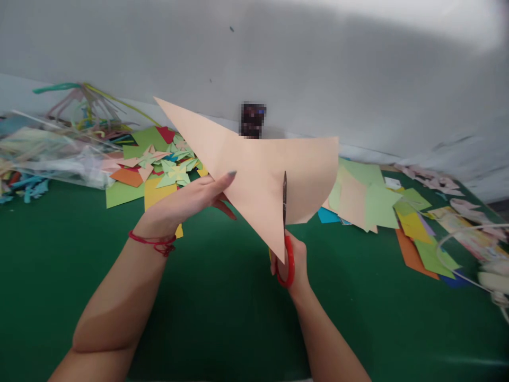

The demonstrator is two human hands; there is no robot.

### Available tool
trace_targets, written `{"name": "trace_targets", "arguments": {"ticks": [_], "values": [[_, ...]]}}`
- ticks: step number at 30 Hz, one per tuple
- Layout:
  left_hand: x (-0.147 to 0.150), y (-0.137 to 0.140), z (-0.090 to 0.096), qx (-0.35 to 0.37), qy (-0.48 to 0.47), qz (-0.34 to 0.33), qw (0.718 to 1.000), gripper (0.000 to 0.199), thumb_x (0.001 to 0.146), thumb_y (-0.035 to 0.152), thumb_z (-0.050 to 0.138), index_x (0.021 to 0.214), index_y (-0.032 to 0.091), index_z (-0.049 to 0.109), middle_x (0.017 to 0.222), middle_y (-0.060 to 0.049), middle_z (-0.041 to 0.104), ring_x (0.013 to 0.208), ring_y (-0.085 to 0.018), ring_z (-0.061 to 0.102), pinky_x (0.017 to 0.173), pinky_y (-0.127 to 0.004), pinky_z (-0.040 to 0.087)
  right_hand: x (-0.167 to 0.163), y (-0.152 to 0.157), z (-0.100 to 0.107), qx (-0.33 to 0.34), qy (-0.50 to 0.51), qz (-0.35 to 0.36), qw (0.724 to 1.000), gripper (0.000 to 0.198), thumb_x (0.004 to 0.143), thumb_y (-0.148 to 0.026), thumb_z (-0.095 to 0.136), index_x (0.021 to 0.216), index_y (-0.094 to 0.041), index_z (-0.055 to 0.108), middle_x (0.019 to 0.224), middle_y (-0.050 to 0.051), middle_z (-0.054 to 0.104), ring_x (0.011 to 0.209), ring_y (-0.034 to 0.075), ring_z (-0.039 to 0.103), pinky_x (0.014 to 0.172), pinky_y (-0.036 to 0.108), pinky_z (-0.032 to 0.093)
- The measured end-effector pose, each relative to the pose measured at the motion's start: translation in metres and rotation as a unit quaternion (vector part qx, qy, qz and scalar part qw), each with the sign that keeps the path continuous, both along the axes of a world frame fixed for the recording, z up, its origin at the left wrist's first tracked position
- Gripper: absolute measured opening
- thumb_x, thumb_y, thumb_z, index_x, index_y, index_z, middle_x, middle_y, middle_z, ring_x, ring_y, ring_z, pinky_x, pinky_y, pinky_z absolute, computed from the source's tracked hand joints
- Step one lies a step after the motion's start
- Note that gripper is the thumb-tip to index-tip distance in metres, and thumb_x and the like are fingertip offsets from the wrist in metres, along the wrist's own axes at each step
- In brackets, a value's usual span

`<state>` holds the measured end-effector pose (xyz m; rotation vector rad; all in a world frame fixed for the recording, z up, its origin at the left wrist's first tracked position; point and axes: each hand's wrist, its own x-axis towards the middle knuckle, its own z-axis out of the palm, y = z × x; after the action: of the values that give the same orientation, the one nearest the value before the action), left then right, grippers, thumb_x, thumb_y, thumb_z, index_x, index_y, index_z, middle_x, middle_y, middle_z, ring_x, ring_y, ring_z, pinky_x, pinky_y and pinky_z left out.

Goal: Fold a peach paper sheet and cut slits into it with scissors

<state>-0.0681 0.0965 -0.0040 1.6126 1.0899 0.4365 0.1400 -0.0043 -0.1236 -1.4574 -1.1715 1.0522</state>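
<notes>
Paper (242, 170), pale peach and cut into a large pointed shape, is held up above the table (222, 329), in front of the person. The left hand (201, 193) pinches its left edge, thumb flat on the near face and fingers behind. A red bracelet (153, 241) circles that wrist. The right hand (300, 260) is curled around the red handles of the scissors (291, 265), partly covered by the lower point of the sheet; one dark blade lies up against it, beside a slit, and how far apart the blades stand cannot be told.

Behind, a blurred-out dark object (252, 119) stands near the wall (159, 48), its lower part covered by the upper edge of the sheet. To the left lie star cut-outs (178, 172) heaped over green, yellow and orange sheets, just beside a clear plastic bag (85, 170). Blue scraps (35, 185) lie at the far left, with colored strips (58, 88) behind. To the right are light green sheets (384, 199), partly covered by the held sheet, then an orange sheet (411, 257), peach scraps (431, 179) and a white cable (457, 233) looping over the clutter.
</notes>
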Motion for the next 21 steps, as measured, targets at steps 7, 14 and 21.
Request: {"name": "trace_targets", "arguments": {"ticks": [7,14,21], "values": [[0.005,0.0,-0.002,-0.046,-0.076,0.055,0.995,0.023,0.079,0.04,0.059,0.084,0.019,0.063,0.08,0.001,0.066,0.073,-0.017,0.065,0.076,-0.026,0.048,0.0,0.001,-0.004,0.01,0.03,-0.011,0.999,0.027,0.08,-0.032,0.05,0.057,-0.021,0.043,0.036,-0.008,0.04,0.025,0.01,0.043,0.024,0.02,0.029],[-0.002,-0.003,0.002,-0.02,0.012,0.025,0.999,0.025,0.077,0.042,0.059,0.088,0.021,0.068,0.083,-0.001,0.072,0.085,-0.02,0.065,0.083,-0.027,0.046,-0.003,0.005,0.001,0.004,0.099,0.008,0.995,0.021,0.078,-0.032,0.053,0.063,-0.017,0.054,0.044,-0.005,0.049,0.026,0.007,0.039,0.025,0.02,0.025],[-0.005,0.0,0.004,-0.002,0.024,0.002,1.0,0.024,0.078,0.042,0.058,0.072,0.02,0.068,0.07,0.003,0.071,0.077,-0.017,0.066,0.078,-0.024,0.048,0.0,0.009,-0.001,0.005,0.082,0.069,0.994,0.036,0.084,-0.05,0.043,0.066,-0.02,0.053,0.039,-0.004,0.045,0.03,0.011,0.041,0.031,0.023,0.032]]}}
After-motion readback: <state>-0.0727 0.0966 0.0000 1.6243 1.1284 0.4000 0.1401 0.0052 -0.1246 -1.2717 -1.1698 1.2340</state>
